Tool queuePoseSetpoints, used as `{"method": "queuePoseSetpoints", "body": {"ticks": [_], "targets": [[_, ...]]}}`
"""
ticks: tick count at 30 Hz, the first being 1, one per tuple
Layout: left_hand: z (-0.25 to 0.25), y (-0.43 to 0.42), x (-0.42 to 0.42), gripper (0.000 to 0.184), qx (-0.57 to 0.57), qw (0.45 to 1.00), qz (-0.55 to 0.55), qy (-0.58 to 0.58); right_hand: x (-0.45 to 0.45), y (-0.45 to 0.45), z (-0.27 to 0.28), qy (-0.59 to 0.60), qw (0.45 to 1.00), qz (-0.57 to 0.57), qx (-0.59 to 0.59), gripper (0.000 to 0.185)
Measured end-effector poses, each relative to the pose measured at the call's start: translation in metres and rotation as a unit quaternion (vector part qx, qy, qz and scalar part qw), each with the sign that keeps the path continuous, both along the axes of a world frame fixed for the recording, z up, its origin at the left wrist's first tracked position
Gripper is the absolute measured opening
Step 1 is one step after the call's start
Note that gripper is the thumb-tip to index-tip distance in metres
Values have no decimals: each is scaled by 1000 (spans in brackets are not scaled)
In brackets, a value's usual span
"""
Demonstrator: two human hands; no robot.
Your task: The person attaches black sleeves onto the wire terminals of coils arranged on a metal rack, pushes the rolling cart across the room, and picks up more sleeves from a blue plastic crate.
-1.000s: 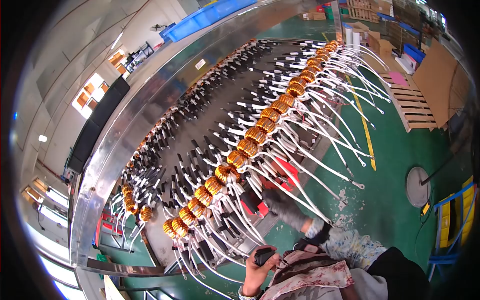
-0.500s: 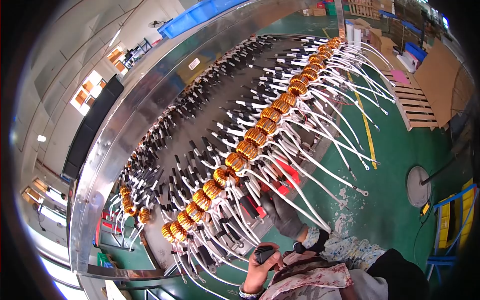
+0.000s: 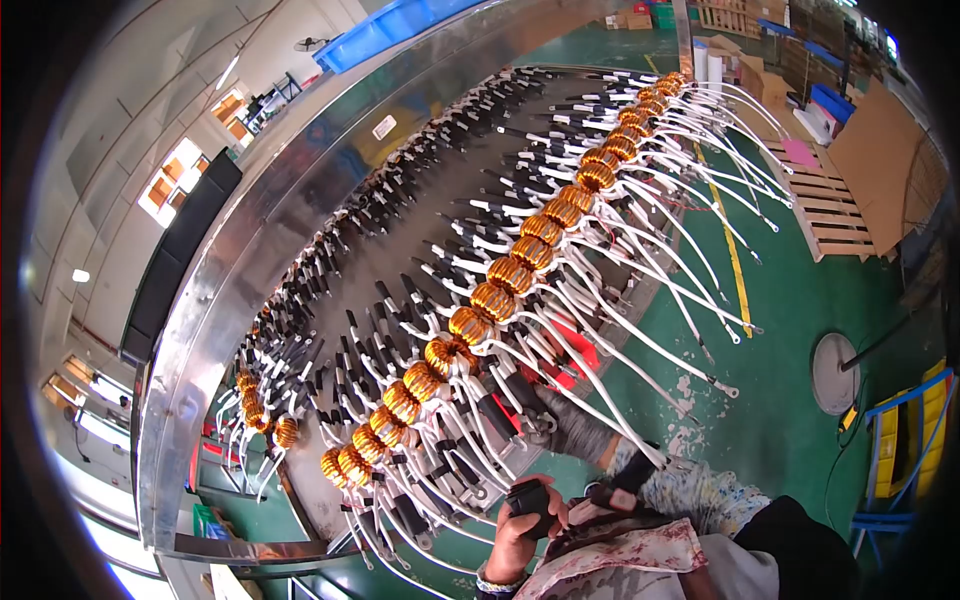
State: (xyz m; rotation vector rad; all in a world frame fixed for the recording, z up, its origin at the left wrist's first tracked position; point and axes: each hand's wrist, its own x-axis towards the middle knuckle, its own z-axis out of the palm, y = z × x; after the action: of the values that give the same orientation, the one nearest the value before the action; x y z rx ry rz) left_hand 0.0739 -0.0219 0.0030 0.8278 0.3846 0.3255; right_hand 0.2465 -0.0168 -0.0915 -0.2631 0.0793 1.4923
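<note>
My left hand, bare, is closed round a small black box-like object held near my apron. My right hand, in a grey glove, reaches in among the white cable leads at the table's near edge; its fingers are partly hidden behind the leads and blurred. Beside it are black-sleeved cable ends and a red object partly covered by leads. A long row of copper-wound ring coils runs diagonally along the table, white leads with metal lugs hanging over the edge.
The metal table has a tall shiny side wall. Many black-tipped leads lie along its far side, with more coils at the far left corner. A blue bin sits above. On the green floor stand a wooden pallet and a round stand base.
My right hand has shifted slightly toward my body, its fingers now more covered by the leads. My left hand has raised and turned the black object a little.
</note>
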Motion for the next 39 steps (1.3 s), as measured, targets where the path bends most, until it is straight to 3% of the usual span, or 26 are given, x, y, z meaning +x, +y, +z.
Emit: {"method": "queuePoseSetpoints", "body": {"ticks": [1,3,6,9,11,13,15,17,18,19,21,23,25,26,27,29,30,31,33,35,37,38,39], "targets": [[0,-1,1,46,1,1000,-1,0,4,-5,18,0,1000,-1,1,34],[1,-1,1,39,-4,999,18,39,4,-21,62,-127,987,-14,-95,32],[8,-5,4,28,57,994,26,86,1,-28,54,-207,975,-6,-80,32],[5,-3,6,20,78,992,-10,102,1,-20,27,-109,993,6,-39,33],[7,-2,7,19,88,989,0,118,1,-30,38,-140,989,5,-44,35],[8,1,6,18,106,985,-24,132,4,-53,67,-229,961,89,-130,36],[8,-1,8,16,117,984,-26,131,3,-70,67,-293,944,100,-115,35],[4,-4,11,17,172,971,-38,163,-3,-97,89,-469,879,82,7,30],[-3,-3,10,22,158,976,-47,141,-1,-104,96,-530,840,112,-10,23],[-7,-5,12,22,157,976,-52,139,-4,-107,87,-530,841,109,-14,23],[-8,-8,19,23,258,951,-73,156,-9,-112,67,-446,894,-45,-17,18],[-9,-7,23,23,241,955,-84,149,1,-127,73,-412,910,-31,-33,16],[-2,-10,31,25,203,968,-80,122,4,-137,77,-165,976,-103,-100,24],[0,-12,34,25,203,968,-86,121,3,-143,14,-249,954,-155,-68,24],[3,-15,37,25,188,972,-85,110,15,-138,-10,-250,953,-159,-69,24],[7,-19,42,25,158,980,-81,92,30,-133,-34,-94,974,-192,-68,25],[10,-21,46,25,159,978,-90,96,36,-136,-24,-170,967,-148,-119,26],[10,-22,49,25,160,978,-90,97,41,-136,-23,-168,967,-148,-119,26],[5,-23,56,24,113,984,-84,111,51,-135,-22,-321,937,-57,-128,29],[2,-22,63,24,51,985,-96,133,53,-129,-14,-360,922,-25,-139,33],[13,-27,77,24,14,995,-100,6,52,-118,-5,-658,745,-100,-35,36],[17,-31,80,22,3,995,-94,13,46,-120,33,-497,865,-53,-39,36],[18,-32,81,22,4,996,-92,15,44,-114,34,-496,866,-52,-37,36]]}}
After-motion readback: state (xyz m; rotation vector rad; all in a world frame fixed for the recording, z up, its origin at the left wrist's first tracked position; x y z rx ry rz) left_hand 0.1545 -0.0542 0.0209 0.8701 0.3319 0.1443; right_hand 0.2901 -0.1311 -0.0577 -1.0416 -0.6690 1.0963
